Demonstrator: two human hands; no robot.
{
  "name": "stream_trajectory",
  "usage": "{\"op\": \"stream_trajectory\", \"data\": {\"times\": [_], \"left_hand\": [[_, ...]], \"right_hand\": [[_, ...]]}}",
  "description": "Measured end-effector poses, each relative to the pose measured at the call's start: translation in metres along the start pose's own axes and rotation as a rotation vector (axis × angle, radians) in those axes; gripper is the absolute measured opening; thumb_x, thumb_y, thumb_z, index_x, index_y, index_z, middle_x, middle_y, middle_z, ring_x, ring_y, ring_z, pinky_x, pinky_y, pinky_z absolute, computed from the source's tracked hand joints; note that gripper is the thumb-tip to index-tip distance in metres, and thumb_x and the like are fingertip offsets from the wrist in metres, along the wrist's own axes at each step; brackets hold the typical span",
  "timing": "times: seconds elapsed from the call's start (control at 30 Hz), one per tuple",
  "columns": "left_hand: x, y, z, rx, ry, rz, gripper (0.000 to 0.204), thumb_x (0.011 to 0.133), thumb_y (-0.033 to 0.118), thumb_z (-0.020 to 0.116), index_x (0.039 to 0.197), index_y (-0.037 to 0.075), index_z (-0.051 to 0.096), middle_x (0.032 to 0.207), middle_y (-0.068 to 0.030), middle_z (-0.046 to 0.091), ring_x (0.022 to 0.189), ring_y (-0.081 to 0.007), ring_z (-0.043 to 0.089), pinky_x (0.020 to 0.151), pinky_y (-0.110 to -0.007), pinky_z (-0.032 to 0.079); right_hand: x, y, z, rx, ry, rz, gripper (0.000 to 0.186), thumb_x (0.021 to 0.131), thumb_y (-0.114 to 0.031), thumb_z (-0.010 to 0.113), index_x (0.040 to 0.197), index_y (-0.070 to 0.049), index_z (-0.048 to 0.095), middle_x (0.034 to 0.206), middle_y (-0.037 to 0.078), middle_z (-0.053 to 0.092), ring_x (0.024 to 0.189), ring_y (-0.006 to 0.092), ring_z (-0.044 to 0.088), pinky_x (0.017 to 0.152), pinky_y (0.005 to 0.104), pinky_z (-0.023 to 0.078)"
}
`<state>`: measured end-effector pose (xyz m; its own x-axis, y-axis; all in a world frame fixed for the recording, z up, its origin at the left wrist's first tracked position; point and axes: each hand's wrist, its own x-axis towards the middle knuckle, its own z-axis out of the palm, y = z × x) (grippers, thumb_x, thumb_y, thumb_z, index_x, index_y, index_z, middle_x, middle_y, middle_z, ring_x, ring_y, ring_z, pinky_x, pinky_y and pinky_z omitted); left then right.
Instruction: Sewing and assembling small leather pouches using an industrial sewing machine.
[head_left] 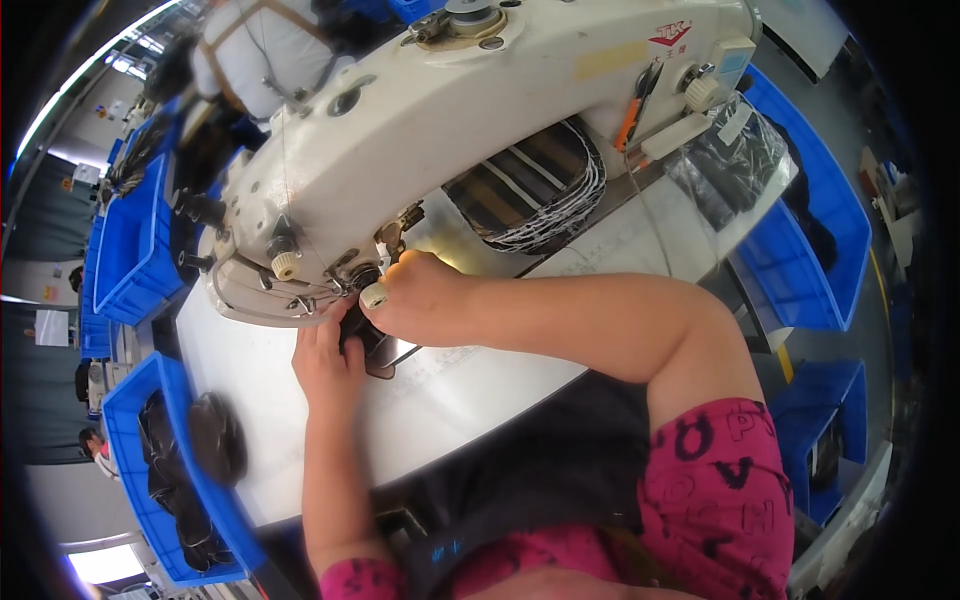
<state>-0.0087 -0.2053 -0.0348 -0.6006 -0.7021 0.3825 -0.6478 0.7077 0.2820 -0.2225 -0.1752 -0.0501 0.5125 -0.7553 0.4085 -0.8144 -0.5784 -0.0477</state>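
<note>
A white sewing machine (400,130) spans the view, its needle end at the left. Beneath that end, a small dark piece (378,358) with a smooth, rounded lower edge lies on the bed. My left hand (328,360) rests at its left side, fingers stretched toward the needle and thumb apart on the piece. Right beside the needle is my right hand (420,298), its fingers curled closed; the machine head and the hand hide what they pinch. A pale round patch shows at its thumb tip. Behind the right wrist sits a stack of striped dark pieces (525,185) with white stitched edges.
Left of the white table (270,450) stands a blue bin (185,420) with dark pieces; one dark pouch-like piece (216,438) lies by its rim. At the right are a clear plastic bag (730,160) and more blue bins (850,230). Another person (265,55) sits beyond the machine.
</note>
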Motion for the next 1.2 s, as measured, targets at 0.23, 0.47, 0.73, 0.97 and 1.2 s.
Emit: {"op": "stream_trajectory", "data": {"times": [0.23,0.47,0.73,0.97,1.2], "left_hand": [[0.001,0.003,0.012,-0.008,-0.018,-0.032,0.051,0.076,-0.005,0.056,0.125,0.006,0.067,0.120,-0.0151,0.069,0.108,-0.0403,0.064,0.093,-0.049,0.052],[0.007,0.001,0.024,0.006,-0.057,0.002,0.031,0.083,0.016,0.073,0.112,0.006,0.068,0.105,-0.0130,0.070,0.097,-0.0376,0.066,0.085,-0.045,0.051],[0.010,-0.002,0.034,0.187,0.151,0.020,0.019,0.082,0.019,0.078,0.096,0.010,0.069,0.083,-0.0111,0.070,0.082,-0.0361,0.068,0.091,-0.046,0.052],[0.010,0.005,0.037,0.082,0.211,-0.054,0.019,0.083,0.016,0.078,0.097,0.009,0.069,0.082,-0.0101,0.071,0.082,-0.0357,0.067,0.089,-0.044,0.051],[0.010,0.003,0.029,0.055,0.132,0.040,0.026,0.085,0.015,0.076,0.108,0.007,0.069,0.092,-0.0135,0.071,0.089,-0.0381,0.066,0.086,-0.045,0.049]], "right_hand": [[0.000,-0.002,-0.002,-0.006,0.108,-0.005,0.015,0.077,-0.012,0.070,0.089,-0.002,0.069,0.066,0.010,0.067,0.065,0.0260,0.072,0.054,0.0377,0.054],[-0.001,-0.001,-0.003,0.033,0.034,-0.029,0.016,0.079,-0.013,0.069,0.091,-0.003,0.072,0.067,0.009,0.069,0.066,0.0263,0.072,0.055,0.0383,0.054],[0.004,0.000,-0.007,0.043,-0.044,-0.038,0.014,0.079,-0.015,0.069,0.088,-0.004,0.072,0.067,0.009,0.069,0.067,0.0254,0.073,0.055,0.0391,0.054],[0.002,-0.001,0.010,0.010,0.111,0.001,0.004,0.077,-0.013,0.071,0.079,-0.009,0.071,0.067,0.004,0.069,0.066,0.0227,0.072,0.054,0.0374,0.052],[0.000,-0.001,0.010,-0.089,0.178,0.004,0.002,0.075,-0.014,0.073,0.073,-0.014,0.072,0.067,0.001,0.070,0.064,0.0202,0.071,0.053,0.0370,0.050]]}}
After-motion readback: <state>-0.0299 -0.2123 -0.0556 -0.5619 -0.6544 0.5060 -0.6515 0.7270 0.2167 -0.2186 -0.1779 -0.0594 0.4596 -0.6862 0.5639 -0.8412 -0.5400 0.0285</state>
